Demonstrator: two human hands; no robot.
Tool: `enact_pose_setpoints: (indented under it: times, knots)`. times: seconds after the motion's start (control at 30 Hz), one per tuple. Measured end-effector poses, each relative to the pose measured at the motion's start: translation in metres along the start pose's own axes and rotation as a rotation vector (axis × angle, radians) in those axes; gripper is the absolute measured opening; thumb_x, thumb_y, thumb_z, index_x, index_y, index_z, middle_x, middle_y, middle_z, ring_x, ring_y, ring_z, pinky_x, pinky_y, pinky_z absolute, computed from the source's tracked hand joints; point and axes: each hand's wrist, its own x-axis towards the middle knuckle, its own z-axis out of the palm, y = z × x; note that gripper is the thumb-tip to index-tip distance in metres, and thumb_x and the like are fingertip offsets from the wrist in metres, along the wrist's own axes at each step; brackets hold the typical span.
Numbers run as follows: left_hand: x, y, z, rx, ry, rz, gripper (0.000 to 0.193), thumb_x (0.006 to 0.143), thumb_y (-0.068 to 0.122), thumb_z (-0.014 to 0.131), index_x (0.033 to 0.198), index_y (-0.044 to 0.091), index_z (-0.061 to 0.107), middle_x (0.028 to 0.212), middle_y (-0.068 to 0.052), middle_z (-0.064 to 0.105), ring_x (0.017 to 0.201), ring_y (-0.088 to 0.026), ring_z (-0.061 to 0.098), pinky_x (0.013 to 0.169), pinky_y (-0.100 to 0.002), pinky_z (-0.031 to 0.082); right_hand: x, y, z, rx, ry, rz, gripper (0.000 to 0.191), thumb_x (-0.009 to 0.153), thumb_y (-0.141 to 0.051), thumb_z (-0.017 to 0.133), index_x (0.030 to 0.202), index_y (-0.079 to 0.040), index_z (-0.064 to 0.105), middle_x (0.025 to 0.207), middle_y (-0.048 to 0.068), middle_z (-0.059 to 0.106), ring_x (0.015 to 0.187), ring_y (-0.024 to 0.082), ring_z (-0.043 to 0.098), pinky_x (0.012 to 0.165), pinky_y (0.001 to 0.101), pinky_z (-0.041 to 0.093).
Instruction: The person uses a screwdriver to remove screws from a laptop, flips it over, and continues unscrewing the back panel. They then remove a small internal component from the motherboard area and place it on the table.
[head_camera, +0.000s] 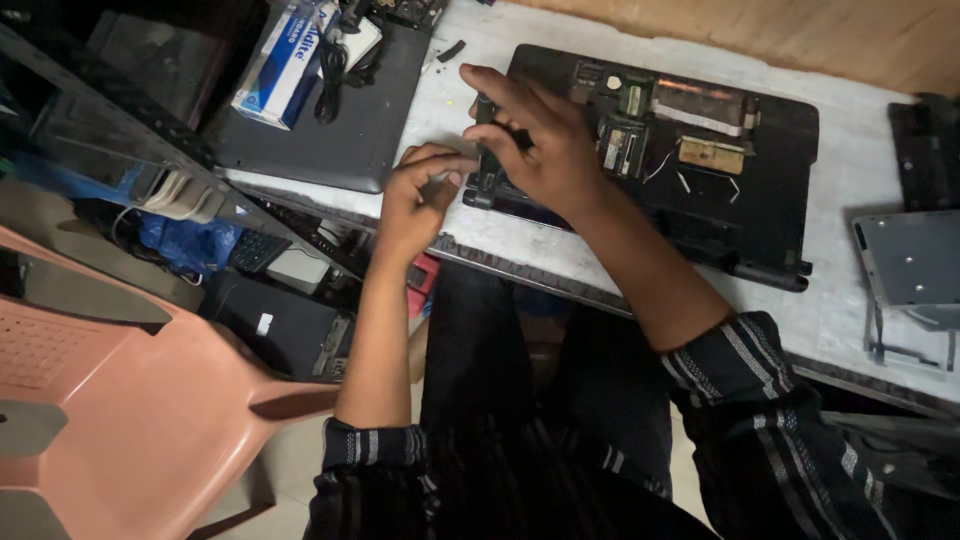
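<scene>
Striped sleeves (750, 400) and dark trousers filled the near edge of the view, with a pink plastic chair (110, 400) off to the left. Beyond the knees, an opened black laptop (760, 170) lay bottom-up on the pale worktable (850, 290), its cover off so that the memory modules (625, 140) and a strip of circuit board showed. Both hands worked at the near left corner of that machine.

The right hand (545, 145) lay spread over the corner, fingers curled around a slim dark tool or part (492, 125); it was too hidden to say which. That hand was closed on it. The left hand (420, 195) sat just beside, at the table's edge, thumb and forefinger pinched together on something small and thin; what it was could not be told.

By my judgement the work in hand was freeing or seating a small part at that corner, one hand steadying and the other guiding. A next move would call for fine pressure and a steady wrist, since the piece sat right under the fingers and partly out of sight.

The corner lay directly beneath the right palm, touching it, and just ahead of the left fingertips. A second closed laptop (330, 120) with a blue and white box (285, 65) on it rested further left, and a metal drive bracket (915, 270) lay well apart to the right
</scene>
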Motion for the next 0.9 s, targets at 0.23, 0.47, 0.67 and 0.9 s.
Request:
enact_pose_setpoints:
  times: [0.23, 0.47, 0.67, 0.9]
  knots:
    - [-0.001, 0.001, -0.004, 0.063, 0.004, 0.058, 0.023, 0.089, -0.002, 0.068, 0.107, 0.008, 0.078, 0.112, -0.008, 0.072, 0.112, -0.024, 0.065, 0.097, -0.033, 0.052, 0.000, -0.001, 0.002, -0.021, -0.014, 0.049, 0.059, 0.102, -0.005, 0.080, 0.152, -0.015, 0.051, 0.115, 0.009, 0.070, 0.090, 0.014, 0.070, 0.077, 0.0281, 0.058]
    - [-0.003, 0.002, -0.005, 0.129, 0.022, 0.095, 0.024, 0.085, -0.005, 0.070, 0.104, 0.007, 0.078, 0.109, -0.009, 0.073, 0.110, -0.027, 0.065, 0.100, -0.035, 0.050, 0.001, -0.007, 0.004, -0.040, -0.012, 0.043, 0.060, 0.101, -0.006, 0.081, 0.152, -0.015, 0.051, 0.119, 0.011, 0.069, 0.094, 0.015, 0.071, 0.080, 0.0289, 0.060]
    - [-0.003, -0.002, -0.005, 0.113, 0.027, 0.106, 0.024, 0.086, -0.006, 0.067, 0.105, 0.006, 0.077, 0.111, -0.009, 0.073, 0.111, -0.027, 0.066, 0.101, -0.034, 0.050, 0.009, -0.008, 0.005, 0.129, -0.092, -0.014, 0.054, 0.110, -0.007, 0.065, 0.157, -0.012, 0.038, 0.133, 0.011, 0.064, 0.115, 0.021, 0.069, 0.101, 0.0333, 0.059]
    - [-0.001, -0.002, -0.004, 0.075, 0.039, 0.101, 0.026, 0.088, -0.005, 0.061, 0.108, 0.004, 0.075, 0.111, -0.010, 0.072, 0.112, -0.028, 0.065, 0.101, -0.035, 0.049, 0.011, -0.007, 0.010, -0.071, -0.200, 0.269, 0.048, 0.097, -0.022, 0.082, 0.141, -0.014, 0.063, 0.101, 0.011, 0.070, 0.087, 0.021, 0.069, 0.078, 0.0353, 0.059]
